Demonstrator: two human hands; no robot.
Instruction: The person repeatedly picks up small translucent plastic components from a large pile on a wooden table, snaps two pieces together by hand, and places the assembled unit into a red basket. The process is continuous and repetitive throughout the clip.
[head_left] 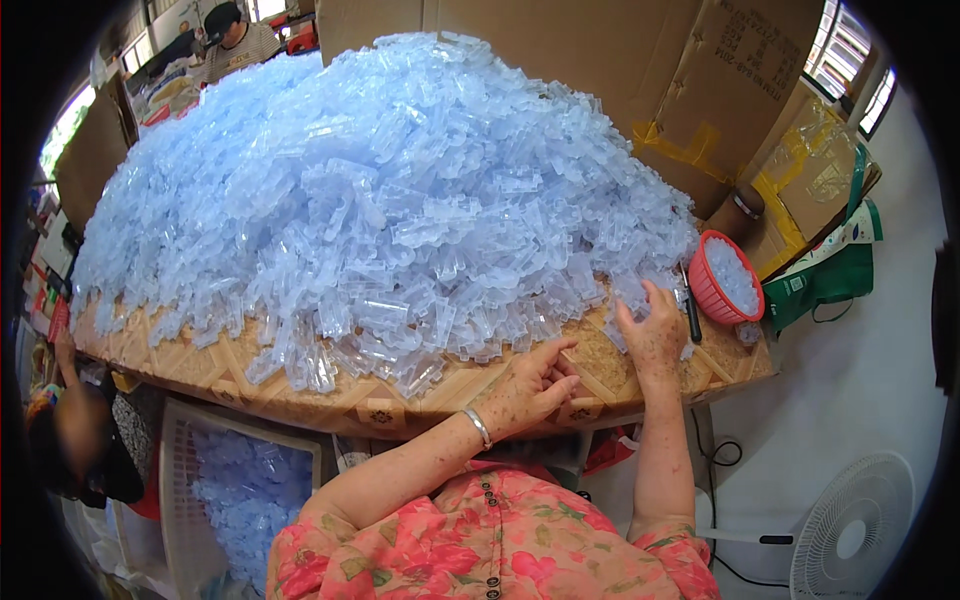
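Note:
A huge heap of small translucent, bluish plastic pieces (400, 200) covers most of the table (390, 412) in front of me. My left hand (532, 385), with a silver bangle at the wrist, hovers by the near table edge. Its index finger is stretched and the others are loosely bent, with nothing visible in them. At the heap's right end is my right hand (655, 335), thumb and fingers apart. Its fingertips are close to a few loose pieces; whether they touch is unclear. Just right of it lies a slim tool with a black handle (693, 318).
A red basket (708, 290) of smaller pieces stands at the table's right end, beside a green bag (825, 285). Cardboard (570, 60) backs the heap. A crate (180, 480) of pieces is below left; a fan (850, 535) stands lower right. Other people are left and far left.

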